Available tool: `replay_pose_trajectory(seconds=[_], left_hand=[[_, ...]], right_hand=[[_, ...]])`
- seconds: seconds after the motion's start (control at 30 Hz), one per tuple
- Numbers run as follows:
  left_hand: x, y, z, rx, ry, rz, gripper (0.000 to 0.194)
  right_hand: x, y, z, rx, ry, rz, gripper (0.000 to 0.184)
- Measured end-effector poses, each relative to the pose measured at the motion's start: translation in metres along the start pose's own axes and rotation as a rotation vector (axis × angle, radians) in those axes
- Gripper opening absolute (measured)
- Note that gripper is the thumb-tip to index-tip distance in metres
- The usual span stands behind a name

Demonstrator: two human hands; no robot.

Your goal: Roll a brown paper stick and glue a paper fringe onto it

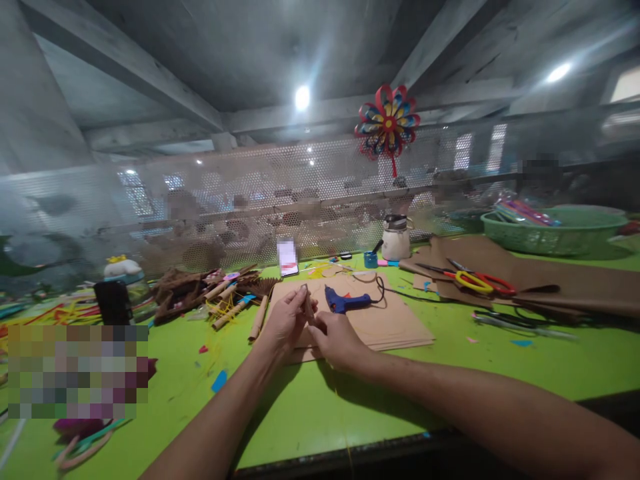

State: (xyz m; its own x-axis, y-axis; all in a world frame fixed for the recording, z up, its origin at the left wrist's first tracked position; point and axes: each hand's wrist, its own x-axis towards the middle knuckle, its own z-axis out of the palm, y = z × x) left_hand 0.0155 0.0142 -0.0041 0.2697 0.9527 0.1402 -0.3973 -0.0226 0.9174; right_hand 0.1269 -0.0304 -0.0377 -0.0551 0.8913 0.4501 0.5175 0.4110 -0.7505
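Note:
In the head view my left hand [286, 319] is closed, pinching a small folded strip of brown paper [309, 305] that points upward. My right hand [340, 341] closes on the lower end of the same strip; part of it is hidden by the fingers. Just beyond the hands, a blue glue gun [350, 302] lies on a stack of brown paper sheets [400, 327], its nozzle toward the left. A thin yellow thread [343, 417] runs down from below my hands to the table's front edge.
Rolled brown paper tubes [227, 307] and scraps lie to the left. Scissors [473, 280] rest on dark brown paper [565, 273] at the right, before a green basket [550, 233]. A phone [287, 259], a white jug [396, 240] and a pinwheel flower [389, 123] stand at the back.

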Motion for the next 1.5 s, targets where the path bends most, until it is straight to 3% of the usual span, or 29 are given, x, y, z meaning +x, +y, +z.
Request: replay_pose_trajectory(seconds=[0.47, 0.73, 0.83, 0.93, 1.03, 1.1, 1.13, 1.2, 1.33, 1.5], left_hand=[[0.003, 0.003, -0.005, -0.088, 0.078, 0.033, 0.020], [-0.006, 0.011, -0.003, -0.099, -0.121, -0.233, 0.036], [-0.007, 0.016, -0.007, 0.007, -0.158, -0.311, 0.035], [-0.004, 0.022, -0.016, 0.238, -0.018, -0.254, 0.030], [0.001, 0.027, -0.021, 0.395, 0.278, 0.036, 0.025], [0.002, 0.029, -0.019, 0.453, 0.369, 0.237, 0.022], [0.001, 0.028, -0.015, 0.475, 0.349, 0.305, 0.021], [-0.002, 0.027, -0.005, 0.484, 0.201, 0.354, 0.023], [-0.010, 0.021, 0.012, 0.468, -0.064, 0.246, 0.027], [-0.010, 0.017, 0.012, 0.541, -0.076, 0.220, 0.025]], right_hand=[[0.000, -0.003, 0.001, 0.053, -0.025, -0.009, 0.007], [0.009, 0.002, -0.013, 0.131, -0.004, -0.008, 0.014], [0.014, 0.001, -0.022, 0.119, 0.029, 0.047, 0.013], [0.019, 0.000, -0.029, 0.122, 0.051, 0.063, 0.013], [0.022, 0.002, -0.032, 0.198, 0.065, 0.064, 0.015], [0.023, 0.003, -0.032, 0.228, 0.076, 0.083, 0.016], [0.024, 0.003, -0.031, 0.231, 0.081, 0.090, 0.015], [0.024, 0.004, -0.030, 0.222, 0.090, 0.089, 0.015], [0.023, 0.003, -0.027, 0.214, 0.090, 0.069, 0.014], [0.020, 0.001, -0.025, 0.087, 0.100, 0.074, 0.012]])
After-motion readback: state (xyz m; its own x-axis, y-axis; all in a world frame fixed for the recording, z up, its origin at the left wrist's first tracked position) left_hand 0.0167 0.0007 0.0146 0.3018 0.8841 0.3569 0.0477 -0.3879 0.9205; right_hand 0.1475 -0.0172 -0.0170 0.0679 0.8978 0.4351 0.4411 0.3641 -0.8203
